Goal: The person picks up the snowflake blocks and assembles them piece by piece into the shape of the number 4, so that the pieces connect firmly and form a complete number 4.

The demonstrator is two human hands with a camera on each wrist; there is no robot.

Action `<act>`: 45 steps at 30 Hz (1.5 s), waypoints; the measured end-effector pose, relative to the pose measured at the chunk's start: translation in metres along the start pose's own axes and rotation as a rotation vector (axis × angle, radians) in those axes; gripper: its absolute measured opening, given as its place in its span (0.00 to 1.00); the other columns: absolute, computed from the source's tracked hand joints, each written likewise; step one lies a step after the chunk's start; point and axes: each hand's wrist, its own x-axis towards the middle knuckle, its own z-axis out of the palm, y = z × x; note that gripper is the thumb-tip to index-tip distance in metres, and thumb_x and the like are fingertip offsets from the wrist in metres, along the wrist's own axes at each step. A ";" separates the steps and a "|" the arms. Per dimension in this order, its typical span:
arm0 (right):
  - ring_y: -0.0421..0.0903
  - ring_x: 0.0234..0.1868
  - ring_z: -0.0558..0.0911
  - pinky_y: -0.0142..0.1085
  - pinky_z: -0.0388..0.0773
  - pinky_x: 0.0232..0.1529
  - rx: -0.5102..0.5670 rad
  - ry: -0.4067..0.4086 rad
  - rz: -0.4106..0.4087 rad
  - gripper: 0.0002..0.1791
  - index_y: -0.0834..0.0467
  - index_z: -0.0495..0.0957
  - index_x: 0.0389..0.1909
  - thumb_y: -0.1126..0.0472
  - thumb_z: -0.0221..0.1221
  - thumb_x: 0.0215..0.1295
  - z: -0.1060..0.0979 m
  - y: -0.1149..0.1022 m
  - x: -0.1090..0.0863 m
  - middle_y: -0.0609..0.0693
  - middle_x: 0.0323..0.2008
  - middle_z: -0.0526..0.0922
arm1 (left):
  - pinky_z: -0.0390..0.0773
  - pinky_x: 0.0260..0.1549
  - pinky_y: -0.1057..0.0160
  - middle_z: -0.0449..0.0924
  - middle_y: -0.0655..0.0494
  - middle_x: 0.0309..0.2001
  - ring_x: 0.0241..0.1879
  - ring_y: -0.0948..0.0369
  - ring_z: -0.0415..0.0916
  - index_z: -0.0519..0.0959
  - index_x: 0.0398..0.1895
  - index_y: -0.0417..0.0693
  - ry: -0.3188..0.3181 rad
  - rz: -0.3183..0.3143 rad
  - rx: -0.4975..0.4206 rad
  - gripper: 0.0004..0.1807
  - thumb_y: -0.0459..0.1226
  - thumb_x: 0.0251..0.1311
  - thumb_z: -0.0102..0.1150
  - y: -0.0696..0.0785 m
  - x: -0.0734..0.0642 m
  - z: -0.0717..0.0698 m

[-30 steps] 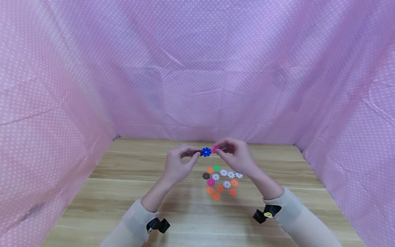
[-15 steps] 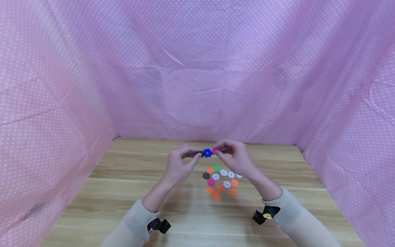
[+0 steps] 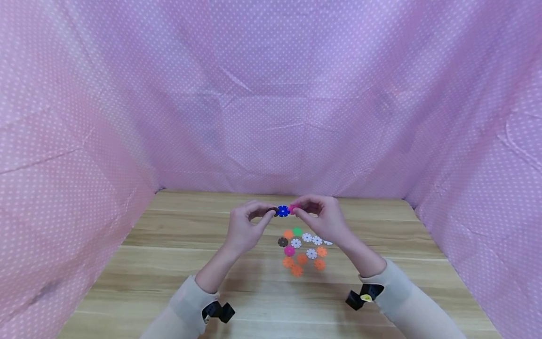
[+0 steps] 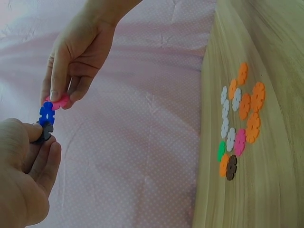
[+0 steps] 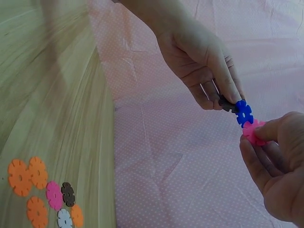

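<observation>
My left hand (image 3: 245, 227) pinches a dark brown interlocking disc (image 4: 46, 132) between thumb and fingers. A blue interlocking disc (image 3: 283, 211) with notched edges joins onto it, held up above the table. On the blue disc's other side, my right hand (image 3: 323, 217) pinches a pink interlocking disc (image 5: 252, 133) by thumb and fingertips. The pink disc's edge meets the blue one at an angle, and the three form a short row. How deep the notches sit in each other I cannot tell. Fingers partly hide the brown and pink discs.
Loose discs lie on the wooden table (image 3: 169, 263) below my hands: several orange discs (image 3: 297, 270), several white discs (image 3: 311, 254), a green disc (image 3: 298, 231), another pink disc (image 3: 290, 251) and another brown disc (image 3: 282, 242). A pink dotted cloth (image 3: 271, 141) surrounds the table.
A small gap showed between the pink and blue discs one second ago; now they touch. My right hand has moved slightly left and down, while my left hand has barely shifted.
</observation>
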 end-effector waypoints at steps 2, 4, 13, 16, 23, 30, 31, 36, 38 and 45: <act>0.36 0.38 0.90 0.31 0.93 0.43 -0.004 -0.003 0.000 0.05 0.64 0.89 0.42 0.72 0.69 0.67 -0.001 0.000 0.000 0.59 0.39 0.93 | 0.93 0.48 0.66 0.92 0.47 0.39 0.38 0.62 0.88 0.90 0.41 0.40 0.003 -0.001 -0.002 0.05 0.27 0.65 0.71 -0.001 0.000 0.000; 0.36 0.38 0.91 0.32 0.93 0.43 -0.010 -0.006 -0.001 0.05 0.64 0.89 0.43 0.71 0.69 0.68 -0.001 -0.001 0.000 0.58 0.39 0.93 | 0.93 0.48 0.66 0.92 0.48 0.39 0.38 0.63 0.88 0.90 0.42 0.40 0.004 0.001 -0.001 0.05 0.27 0.65 0.71 -0.001 0.000 -0.001; 0.37 0.36 0.91 0.31 0.93 0.39 -0.041 0.005 0.003 0.06 0.61 0.91 0.43 0.68 0.71 0.67 0.000 0.000 0.000 0.57 0.39 0.94 | 0.92 0.49 0.66 0.92 0.48 0.39 0.38 0.61 0.88 0.91 0.42 0.41 0.009 -0.003 -0.005 0.05 0.28 0.65 0.71 -0.004 0.002 -0.002; 0.36 0.36 0.91 0.32 0.93 0.40 -0.029 0.014 -0.011 0.06 0.62 0.91 0.43 0.69 0.71 0.66 0.001 0.001 0.000 0.57 0.39 0.93 | 0.92 0.48 0.67 0.92 0.48 0.39 0.38 0.62 0.89 0.91 0.42 0.41 0.005 -0.002 0.005 0.05 0.28 0.65 0.71 -0.004 0.002 -0.002; 0.36 0.37 0.91 0.33 0.93 0.41 -0.003 0.017 -0.042 0.07 0.63 0.90 0.43 0.71 0.71 0.66 -0.001 0.001 0.001 0.59 0.40 0.93 | 0.93 0.49 0.65 0.92 0.47 0.39 0.39 0.55 0.90 0.91 0.42 0.40 -0.011 0.029 -0.003 0.05 0.28 0.64 0.72 -0.002 0.004 -0.004; 0.38 0.37 0.92 0.31 0.93 0.41 -0.033 0.000 -0.103 0.07 0.62 0.91 0.42 0.73 0.70 0.65 -0.001 0.003 0.002 0.58 0.39 0.93 | 0.92 0.49 0.65 0.92 0.46 0.39 0.40 0.57 0.90 0.90 0.42 0.39 -0.029 0.032 -0.010 0.05 0.28 0.64 0.72 -0.002 0.005 -0.005; 0.39 0.37 0.92 0.31 0.93 0.42 -0.031 -0.004 -0.111 0.07 0.63 0.91 0.42 0.73 0.70 0.65 -0.001 0.003 0.002 0.58 0.39 0.93 | 0.92 0.49 0.66 0.92 0.46 0.39 0.40 0.59 0.90 0.90 0.42 0.39 -0.030 0.033 -0.012 0.05 0.28 0.64 0.72 -0.002 0.005 -0.005; 0.43 0.39 0.93 0.33 0.93 0.44 0.005 0.001 -0.125 0.08 0.65 0.90 0.42 0.76 0.70 0.64 -0.001 0.003 0.004 0.60 0.39 0.93 | 0.92 0.52 0.66 0.91 0.45 0.40 0.40 0.63 0.88 0.90 0.43 0.38 -0.028 0.032 -0.033 0.05 0.27 0.65 0.70 -0.003 0.006 -0.004; 0.44 0.39 0.93 0.32 0.93 0.45 0.006 0.008 -0.131 0.09 0.65 0.90 0.41 0.77 0.69 0.63 -0.001 0.002 0.006 0.60 0.39 0.93 | 0.91 0.52 0.66 0.91 0.45 0.40 0.41 0.64 0.87 0.89 0.43 0.37 -0.025 0.026 -0.047 0.05 0.27 0.65 0.70 -0.002 0.007 -0.004; 0.39 0.41 0.92 0.32 0.93 0.45 -0.040 0.024 -0.132 0.14 0.65 0.88 0.48 0.77 0.70 0.62 0.000 0.004 0.008 0.58 0.40 0.93 | 0.91 0.53 0.66 0.91 0.44 0.41 0.41 0.69 0.85 0.89 0.43 0.37 -0.013 0.017 -0.073 0.06 0.25 0.65 0.69 -0.002 0.010 -0.004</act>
